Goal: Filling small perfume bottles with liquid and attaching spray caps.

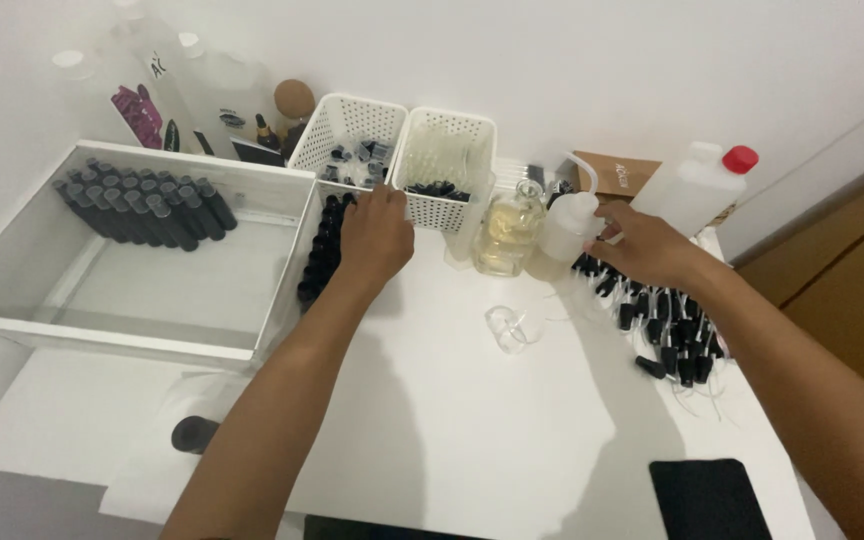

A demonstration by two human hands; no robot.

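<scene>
Black flat pad (709,498), matte, on smooth white worktop (452,420). Left hand (375,238): grip curled over black vials (320,255) beside perforated basket (444,165). Right hand (644,247): grip round soft translucent squeeze bottle (567,228).

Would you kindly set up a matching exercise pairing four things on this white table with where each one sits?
Things:
1. white plastic jug with red cap
2. flat black pad
3. clear glass bottle of yellowish liquid
4. row of black tubes

Places:
A. near right corner
B. inside the clear tray, left
C. far right, by the wall
D. centre, between the hands

Pairs: 1-C, 2-A, 3-D, 4-B
</scene>
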